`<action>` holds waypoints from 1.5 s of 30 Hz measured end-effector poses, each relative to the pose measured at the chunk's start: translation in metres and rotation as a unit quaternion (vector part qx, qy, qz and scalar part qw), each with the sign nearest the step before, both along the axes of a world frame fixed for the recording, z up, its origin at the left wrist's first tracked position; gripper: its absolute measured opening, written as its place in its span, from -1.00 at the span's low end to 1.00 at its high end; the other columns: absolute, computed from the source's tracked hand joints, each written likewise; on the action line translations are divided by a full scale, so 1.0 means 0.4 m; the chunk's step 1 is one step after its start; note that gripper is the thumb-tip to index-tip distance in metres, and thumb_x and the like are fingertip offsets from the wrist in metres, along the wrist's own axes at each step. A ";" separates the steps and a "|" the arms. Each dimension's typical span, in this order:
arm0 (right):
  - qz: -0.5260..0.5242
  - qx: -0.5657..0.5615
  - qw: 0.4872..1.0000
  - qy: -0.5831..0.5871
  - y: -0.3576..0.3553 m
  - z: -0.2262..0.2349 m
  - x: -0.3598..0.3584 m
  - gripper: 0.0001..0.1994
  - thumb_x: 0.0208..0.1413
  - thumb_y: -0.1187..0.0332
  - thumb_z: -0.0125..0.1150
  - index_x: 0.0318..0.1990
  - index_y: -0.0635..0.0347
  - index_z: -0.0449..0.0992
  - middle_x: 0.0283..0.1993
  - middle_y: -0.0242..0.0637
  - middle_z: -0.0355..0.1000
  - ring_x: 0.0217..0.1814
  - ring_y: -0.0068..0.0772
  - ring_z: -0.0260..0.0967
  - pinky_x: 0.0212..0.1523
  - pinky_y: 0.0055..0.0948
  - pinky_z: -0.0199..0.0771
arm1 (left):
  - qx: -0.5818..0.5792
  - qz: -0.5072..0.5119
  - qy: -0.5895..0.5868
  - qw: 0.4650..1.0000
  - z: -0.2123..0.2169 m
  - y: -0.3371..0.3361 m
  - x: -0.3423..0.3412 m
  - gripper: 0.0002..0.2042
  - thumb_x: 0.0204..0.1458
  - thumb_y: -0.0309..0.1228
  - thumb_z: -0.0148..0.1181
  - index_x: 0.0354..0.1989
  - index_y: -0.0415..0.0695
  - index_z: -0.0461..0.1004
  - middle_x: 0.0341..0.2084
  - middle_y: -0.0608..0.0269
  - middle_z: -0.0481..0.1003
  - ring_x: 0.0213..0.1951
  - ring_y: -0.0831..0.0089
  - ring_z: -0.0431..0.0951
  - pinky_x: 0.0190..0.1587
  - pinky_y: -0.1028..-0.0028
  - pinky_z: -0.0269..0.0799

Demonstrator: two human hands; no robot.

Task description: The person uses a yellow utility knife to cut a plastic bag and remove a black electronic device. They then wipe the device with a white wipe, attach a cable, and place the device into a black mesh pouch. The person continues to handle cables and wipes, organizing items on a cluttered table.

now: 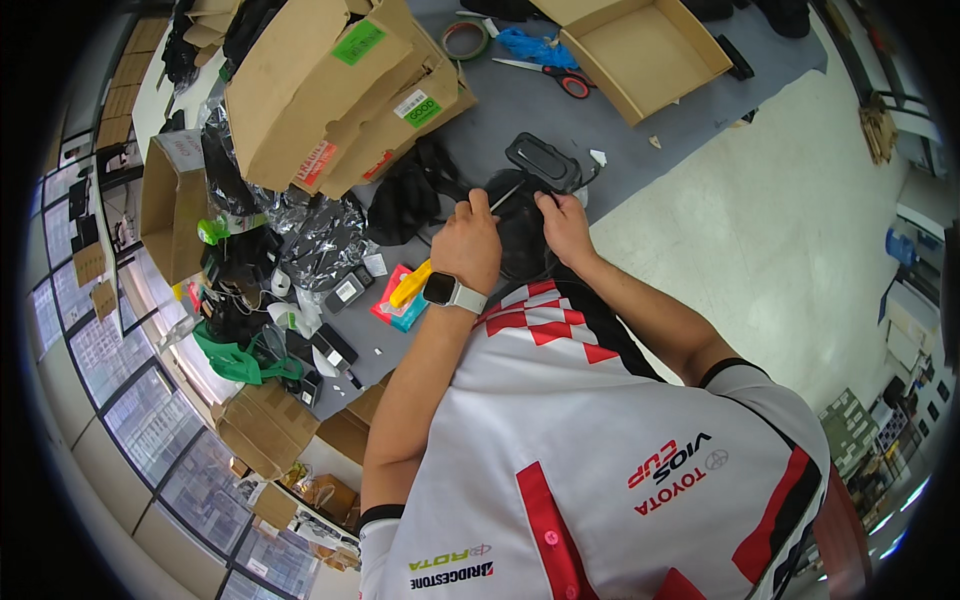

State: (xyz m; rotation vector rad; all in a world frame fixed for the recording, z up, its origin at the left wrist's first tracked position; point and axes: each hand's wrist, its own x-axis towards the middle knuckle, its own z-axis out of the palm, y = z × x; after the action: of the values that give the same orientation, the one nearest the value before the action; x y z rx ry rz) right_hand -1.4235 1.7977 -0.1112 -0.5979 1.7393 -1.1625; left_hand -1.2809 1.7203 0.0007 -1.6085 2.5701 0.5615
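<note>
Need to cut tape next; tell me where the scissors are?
In the head view, the red-handled scissors lie at the table's far side, between the blue rag and the open cardboard box.

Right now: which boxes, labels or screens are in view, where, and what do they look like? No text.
Stacked cardboard boxes: far left of table, brown, tilted.
Green label: on top box, square.
White-and-green label: box edge below.
Open cardboard box: far right, shallow.
Smartwatch: left wrist, dark square screen, white band.

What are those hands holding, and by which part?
The left hand grips a thin tool by its lower end. The right hand steadies the black part at its top edge.
</note>
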 end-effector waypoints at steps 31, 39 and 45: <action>-0.043 0.025 0.991 -0.127 0.000 -0.078 -0.024 -0.71 0.38 0.26 0.16 -0.21 0.35 0.64 -0.33 -0.53 0.49 -0.26 -0.64 0.34 -0.17 -0.48 0.37 | 0.041 -0.026 0.057 0.997 -0.088 -0.046 -0.023 -0.86 0.29 -0.37 0.18 -0.25 -0.19 0.51 -0.30 -0.08 0.60 -0.26 -0.17 0.66 -0.22 -0.01 0.56; -0.092 -0.001 0.966 -0.241 -0.006 -0.137 -0.063 -0.79 0.37 0.32 0.18 -0.14 0.29 0.63 -0.16 -0.49 0.52 -0.08 -0.65 0.35 0.01 -0.51 0.34 | 0.101 0.042 0.211 0.971 -0.177 -0.121 0.024 -0.84 0.31 -0.41 0.15 -0.22 -0.27 0.57 -0.28 -0.19 0.61 -0.18 -0.21 0.63 -0.10 0.01 0.53; -0.139 -0.044 0.951 -0.273 -0.023 -0.079 -0.060 -0.75 0.35 0.26 0.17 -0.27 0.26 0.61 -0.34 -0.53 0.45 -0.29 -0.68 0.29 -0.24 -0.50 0.30 | 0.044 0.084 0.102 0.990 -0.333 -0.174 0.053 -0.79 0.36 -0.33 0.09 -0.21 -0.23 0.53 -0.33 -0.19 0.62 -0.17 -0.26 0.63 -0.12 -0.04 0.54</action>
State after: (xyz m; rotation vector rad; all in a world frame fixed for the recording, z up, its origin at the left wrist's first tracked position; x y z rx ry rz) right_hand -1.4473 1.7886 -0.1429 -0.0568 1.3204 -1.4446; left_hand -1.2597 1.6509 -0.1326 -1.8377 2.5173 0.8834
